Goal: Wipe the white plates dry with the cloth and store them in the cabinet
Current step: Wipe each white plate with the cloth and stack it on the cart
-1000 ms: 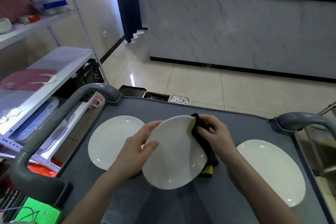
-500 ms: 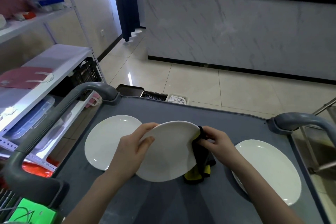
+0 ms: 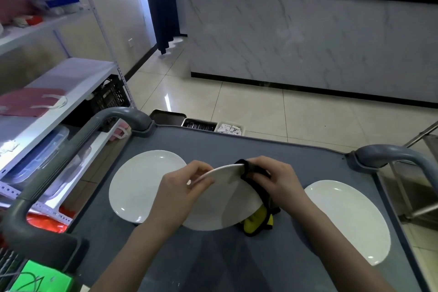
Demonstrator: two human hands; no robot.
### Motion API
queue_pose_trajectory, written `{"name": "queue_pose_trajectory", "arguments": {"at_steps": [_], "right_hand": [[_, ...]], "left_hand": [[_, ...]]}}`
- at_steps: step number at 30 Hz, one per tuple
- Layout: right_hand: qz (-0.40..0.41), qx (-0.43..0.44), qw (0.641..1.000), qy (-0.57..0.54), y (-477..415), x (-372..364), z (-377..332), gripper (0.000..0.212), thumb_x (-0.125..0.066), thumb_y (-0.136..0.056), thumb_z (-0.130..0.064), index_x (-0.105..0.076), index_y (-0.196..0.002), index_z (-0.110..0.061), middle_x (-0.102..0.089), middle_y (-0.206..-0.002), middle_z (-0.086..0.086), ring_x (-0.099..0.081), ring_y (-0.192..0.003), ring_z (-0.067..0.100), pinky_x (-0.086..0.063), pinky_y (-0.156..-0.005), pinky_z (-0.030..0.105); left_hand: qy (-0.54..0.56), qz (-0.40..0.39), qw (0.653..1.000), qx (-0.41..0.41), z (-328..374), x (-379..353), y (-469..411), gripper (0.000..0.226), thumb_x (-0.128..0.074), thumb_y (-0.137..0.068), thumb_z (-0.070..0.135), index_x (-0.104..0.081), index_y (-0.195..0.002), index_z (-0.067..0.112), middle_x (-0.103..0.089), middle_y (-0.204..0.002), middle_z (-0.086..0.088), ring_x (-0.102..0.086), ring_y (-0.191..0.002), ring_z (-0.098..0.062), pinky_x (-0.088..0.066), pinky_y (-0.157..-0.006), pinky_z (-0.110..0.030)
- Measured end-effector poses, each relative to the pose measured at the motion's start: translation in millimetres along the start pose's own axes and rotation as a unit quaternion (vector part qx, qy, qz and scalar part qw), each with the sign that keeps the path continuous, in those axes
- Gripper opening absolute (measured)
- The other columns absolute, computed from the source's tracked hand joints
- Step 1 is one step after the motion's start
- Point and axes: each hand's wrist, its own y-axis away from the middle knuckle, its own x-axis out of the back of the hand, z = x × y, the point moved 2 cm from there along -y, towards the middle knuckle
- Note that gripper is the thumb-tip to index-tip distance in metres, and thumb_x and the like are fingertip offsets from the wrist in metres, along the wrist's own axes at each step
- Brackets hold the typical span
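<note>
- Beyond the held plate, past the far edge of the cart top, 3 small rectangular tubs stand in a row. The dark tub shows no contents that I can make out. The metal tub holds thin dark items too small to name, and the white tub holds white folded paper pieces.
- Far left of the held plate, a black slatted crate and a clear lidded plastic box sit on the white metal shelving; what is in them cannot be told.
- The held plate is round, white, glossy and shallow. It is raised off the cart top, with its far rim tipped up and its pale underside facing the camera.
- The left hand pinches the held plate's left rim, with curled fingers on the near face.
- The right hand grips the cloth against the held plate's right rim. The cloth is soft and bunched (black outside, yellow within), and its tail hangs below the plate's lower right edge.
- Just left of the held plate, and partly behind it, a 2nd white plate lies flat; to its right a 3rd white plate lies flat, apart.
- The cart top under the held plate is a matte grey, finely textured sheet, with rounded grey plastic handles at its corners.
- Far beyond the held plate stands a counter faced in white veined marble with a black top, on glossy beige floor tiles.
</note>
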Motion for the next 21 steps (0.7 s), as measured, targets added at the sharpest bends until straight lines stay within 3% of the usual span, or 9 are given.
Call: {"name": "queue_pose_trajectory", "arguments": {"at_steps": [2,6,10,13,15,18,21], "right_hand": [[0.033,-0.037,0.997,-0.06,6.8,4.3,8.0,0.026,-0.065,-0.086,-0.003,-0.072,-0.098,-0.025,-0.07,-0.092,-0.016,-0.062,-0.09,-0.001,-0.046,-0.078,0.013],[0.037,-0.117,0.978,-0.167,13.6,13.0,20.0,0.024,-0.066,-0.086,-0.003,-0.072,-0.096,-0.025,-0.073,-0.094,-0.008,-0.066,-0.093,0.01,-0.052,-0.083,0.028],[-0.001,-0.105,0.993,-0.049,4.1,15.3,17.5,0.027,-0.069,-0.084,-0.006,-0.07,-0.096,-0.031,-0.069,-0.092,-0.019,-0.062,-0.092,0.004,-0.049,-0.085,0.029],[-0.058,-0.028,0.993,0.1,-4.8,3.9,2.6,0.025,-0.065,-0.086,-0.012,-0.069,-0.1,-0.032,-0.063,-0.093,-0.023,-0.056,-0.095,0.011,-0.048,-0.081,0.036],[-0.074,-0.005,0.985,0.154,-4.7,-7.2,-5.2,0.026,-0.061,-0.087,-0.016,-0.066,-0.102,-0.037,-0.064,-0.099,-0.022,-0.056,-0.096,0.008,-0.048,-0.077,0.036],[-0.035,-0.008,0.989,0.147,-0.1,-11.9,-3.3,0.027,-0.06,-0.088,-0.017,-0.067,-0.105,-0.036,-0.068,-0.103,-0.021,-0.062,-0.097,0.007,-0.05,-0.076,0.035],[0.03,-0.028,0.996,0.074,6.8,-4.1,6.3,0.029,-0.065,-0.086,-0.01,-0.071,-0.103,-0.033,-0.067,-0.097,-0.03,-0.065,-0.094,0.004,-0.05,-0.079,0.025]], "left_hand": [[0.002,0.0,0.999,0.033,-12.3,1.5,5.5,0.021,-0.068,-0.09,0.019,-0.064,-0.092,0.039,-0.068,-0.086,0.021,-0.062,-0.083,-0.003,-0.042,-0.066,-0.01],[0.052,0.009,0.991,0.125,-31.7,-1.3,9.9,0.024,-0.066,-0.092,0.016,-0.066,-0.09,0.04,-0.069,-0.081,0.014,-0.062,-0.08,-0.009,-0.045,-0.068,-0.017],[-0.021,-0.013,0.997,0.072,-22.4,-2.8,0.3,0.024,-0.066,-0.092,0.018,-0.065,-0.086,0.042,-0.065,-0.073,0.019,-0.059,-0.071,-0.005,-0.041,-0.062,-0.013],[-0.132,-0.036,0.99,-0.015,-7.2,-8.1,-7.4,0.01,-0.063,-0.09,0.024,-0.071,-0.094,0.028,-0.068,-0.071,0.007,-0.061,-0.065,-0.018,-0.047,-0.062,-0.031],[-0.196,-0.033,0.979,-0.049,2.6,-13.3,-10.5,0.009,-0.066,-0.088,0.025,-0.073,-0.093,0.025,-0.069,-0.069,0.002,-0.062,-0.062,-0.026,-0.047,-0.055,-0.036],[-0.166,-0.004,0.986,0.001,4.5,-12.8,-12.0,0.003,-0.074,-0.086,0.027,-0.072,-0.087,0.03,-0.069,-0.07,0.008,-0.062,-0.066,-0.019,-0.047,-0.059,-0.035],[-0.054,0.002,0.996,0.064,-8.2,-8.2,-9.5,0.012,-0.075,-0.084,0.023,-0.068,-0.083,0.034,-0.068,-0.076,0.018,-0.062,-0.074,-0.006,-0.046,-0.066,-0.023]]}}
